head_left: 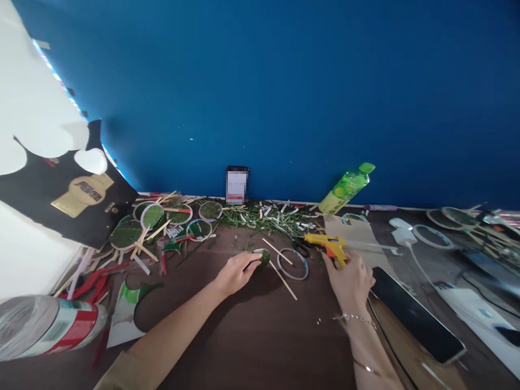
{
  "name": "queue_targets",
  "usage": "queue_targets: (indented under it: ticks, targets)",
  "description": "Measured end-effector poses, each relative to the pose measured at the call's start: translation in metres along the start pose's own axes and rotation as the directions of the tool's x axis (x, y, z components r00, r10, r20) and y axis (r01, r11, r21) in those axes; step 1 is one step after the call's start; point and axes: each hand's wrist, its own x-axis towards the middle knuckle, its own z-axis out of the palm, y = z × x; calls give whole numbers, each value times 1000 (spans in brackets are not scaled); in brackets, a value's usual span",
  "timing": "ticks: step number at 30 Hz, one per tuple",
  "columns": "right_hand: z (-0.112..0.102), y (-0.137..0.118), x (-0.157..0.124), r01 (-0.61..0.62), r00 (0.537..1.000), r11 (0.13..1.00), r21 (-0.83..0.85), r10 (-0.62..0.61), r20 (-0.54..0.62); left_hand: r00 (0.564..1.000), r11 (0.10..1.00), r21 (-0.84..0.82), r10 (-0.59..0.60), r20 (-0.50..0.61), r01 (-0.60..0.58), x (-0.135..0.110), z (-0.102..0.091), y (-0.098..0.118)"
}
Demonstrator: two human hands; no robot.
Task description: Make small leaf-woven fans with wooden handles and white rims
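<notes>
Holding a small green disc (265,258), the left hand (236,275) had its thumb and forefinger pinched together on the near-left edge, just above a dark brown surface (284,341). The disc lay right at those fingertips, partly covered by them. The right hand (352,279) was at the grip of a yellow glue gun (325,241), thumb to one side and fingers to the other; whether they were clamped on it could not be told. The gun's nozzle pointed left, towards the disc but well apart from it.

The step in hand seemed to be readying the disc for glue. The next move appeared to call for a steady left pinch and a secure right grip, with the fingertips kept clear of the nozzle.

Just right of the left fingers lay two wooden sticks (284,281), one reaching close to the disc; contact was unclear. Between the hands was a pale ring (296,278). Beyond the left fingers spread green scraps (260,216), and farther left lay a cluster of ringed green discs (125,234). Outside the right fingers rested a dark phone (418,315).
</notes>
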Motion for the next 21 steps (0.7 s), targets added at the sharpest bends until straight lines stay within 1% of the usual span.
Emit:
queue_targets:
  ticks: [1, 2, 3, 4, 5, 6, 7, 8, 9, 11, 13, 14, 16, 18, 21]
  targets:
    - [-4, -3, 0, 62, 998, 998, 14, -62, -24, 1000, 1000, -2, 6, -3, -6, 0, 1, -1]
    - [-9, -8, -2, 146, 989, 987, 59, -145, -18, 1000, 1000, -4, 12, -3, -12, -1, 2, -2]
    - [-14, -15, -4, 234, 971, 964, 125, -238, 13, 1000, 1000, -3, 15, -4, -15, -1, 2, -2]
    - [-20, -22, -7, 337, 925, 913, 231, -367, 99, 1000, 1000, 1, 14, -1, -14, -2, 3, -3]
    - [-26, -30, -10, 398, 855, 858, 326, -476, 209, 1000, 1000, 5, 8, 3, -8, -2, 4, -3]
    - [-31, -37, -15, 440, 780, 820, 367, -551, 297, 1000, 1000, 9, 1, 11, -1, -2, 4, -4]
    - [-35, -44, -19, 470, 719, 796, 380, -595, 358, 1000, 1000, 11, -8, 21, 8, -2, 4, -4]
    - [-38, -49, -24, 487, 673, 783, 387, -619, 405, 999, 1000, 11, -14, 29, 14, -3, 4, -4]
    - [-39, -53, -27, 502, 637, 773, 387, -633, 439, 999, 1000, 8, -16, 33, 15, -3, 4, -3]
    - [-39, -56, -31, 520, 594, 758, 394, -652, 472, 999, 1000, 5, -16, 31, 16, -3, 4, -3]
    - [-37, -53, -31, 537, 574, 741, 402, -671, 470, 1000, 1000, 11, -18, 25, 18, -3, 4, -3]
    - [-36, -49, -29, 543, 572, 735, 407, -678, 461, 1000, 1000, 16, -16, 23, 15, -3, 5, -4]
    - [-35, -41, -24, 527, 591, 735, 427, -678, 438, 1000, 1000, 23, 0, 8, 0, -3, 6, -4]
    - [-35, -34, -20, 460, 643, 756, 465, -645, 413, 1000, 999, 23, 28, -8, -27, -3, 6, -4]
    - [-38, -31, -17, 262, 719, 816, 515, -521, 460, 999, 999, 18, 46, 13, -46, -3, 6, -4]
